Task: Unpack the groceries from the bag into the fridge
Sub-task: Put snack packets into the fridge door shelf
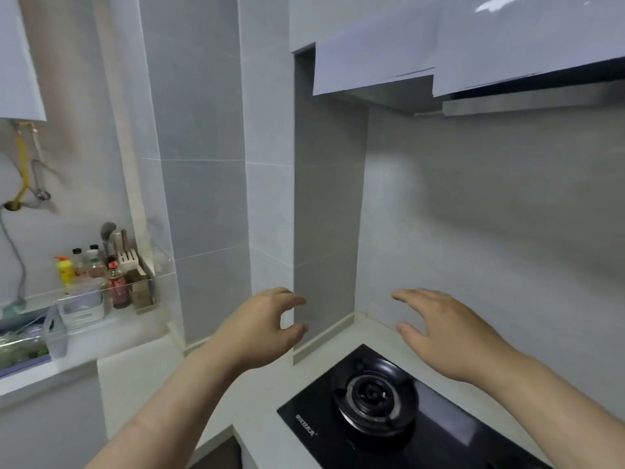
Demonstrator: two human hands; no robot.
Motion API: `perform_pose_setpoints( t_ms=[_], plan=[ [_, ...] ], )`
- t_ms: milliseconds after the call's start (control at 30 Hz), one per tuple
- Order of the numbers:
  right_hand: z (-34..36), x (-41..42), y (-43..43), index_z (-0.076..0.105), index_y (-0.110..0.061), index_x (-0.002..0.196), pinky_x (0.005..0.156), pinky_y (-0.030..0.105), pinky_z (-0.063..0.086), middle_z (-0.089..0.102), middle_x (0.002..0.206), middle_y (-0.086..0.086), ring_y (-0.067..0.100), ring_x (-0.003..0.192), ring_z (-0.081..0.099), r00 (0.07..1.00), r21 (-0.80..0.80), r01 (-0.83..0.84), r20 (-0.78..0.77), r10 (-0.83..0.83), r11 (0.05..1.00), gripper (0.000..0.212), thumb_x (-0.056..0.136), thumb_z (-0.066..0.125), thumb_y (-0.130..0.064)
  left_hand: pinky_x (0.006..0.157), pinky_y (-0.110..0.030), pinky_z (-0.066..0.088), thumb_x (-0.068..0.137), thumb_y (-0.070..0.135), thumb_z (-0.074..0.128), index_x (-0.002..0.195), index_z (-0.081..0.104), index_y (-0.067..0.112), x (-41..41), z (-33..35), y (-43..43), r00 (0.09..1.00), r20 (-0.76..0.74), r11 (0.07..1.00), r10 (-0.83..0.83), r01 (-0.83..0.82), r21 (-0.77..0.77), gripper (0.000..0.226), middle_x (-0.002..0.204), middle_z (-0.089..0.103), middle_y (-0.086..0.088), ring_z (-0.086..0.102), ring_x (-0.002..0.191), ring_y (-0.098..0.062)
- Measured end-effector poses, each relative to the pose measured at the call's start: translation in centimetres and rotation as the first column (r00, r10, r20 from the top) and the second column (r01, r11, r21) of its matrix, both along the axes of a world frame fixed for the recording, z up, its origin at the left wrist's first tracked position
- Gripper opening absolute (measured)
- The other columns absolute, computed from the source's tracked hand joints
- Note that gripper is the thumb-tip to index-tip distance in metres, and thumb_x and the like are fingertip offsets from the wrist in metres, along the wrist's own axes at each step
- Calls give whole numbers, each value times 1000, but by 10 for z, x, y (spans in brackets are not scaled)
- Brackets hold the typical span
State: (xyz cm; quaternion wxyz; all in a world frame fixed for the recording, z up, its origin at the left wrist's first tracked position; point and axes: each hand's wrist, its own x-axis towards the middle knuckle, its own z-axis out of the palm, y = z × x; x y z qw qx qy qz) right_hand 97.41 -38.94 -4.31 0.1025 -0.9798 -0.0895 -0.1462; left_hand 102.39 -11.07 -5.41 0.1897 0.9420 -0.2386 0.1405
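Neither a grocery bag nor a fridge shows in the head view. My left hand (267, 324) hangs in the air in front of a tiled wall corner, fingers loosely curled, holding nothing. My right hand (443, 333) is raised beside it above the white counter, fingers relaxed and spread, also holding nothing. Both forearms reach in from the bottom of the frame.
A black gas hob (382, 401) with one burner sits in the white counter (263, 431) below my hands. A range hood (527, 101) and white cabinets hang above. At left, a ledge holds sauce bottles (116, 282), a knife block (128, 258) and clear containers (81, 309).
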Motion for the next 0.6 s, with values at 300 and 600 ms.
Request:
perform_pose_setpoints(
  t_ms=[300,600],
  plan=[
    [-26,-29,-69,29,-34,151,112,17,19,31,154,-20,2,141,26,954,-125,276,-88,-288,953,50,102,39,-43,106,-24,38,93,42,54,139,50,24,70,-23,-65,964,-53,960,-261,265,88,50,141,51,10,48,129,-10],
    [-57,-115,-166,35,-32,149,111,21,27,37,151,-15,7,138,33,810,-145,555,-128,-572,819,49,101,41,-42,103,-23,39,94,43,54,140,50,27,74,-56,-179,872,-88,867,-481,488,103,49,141,49,17,48,128,-8]
  ],
)
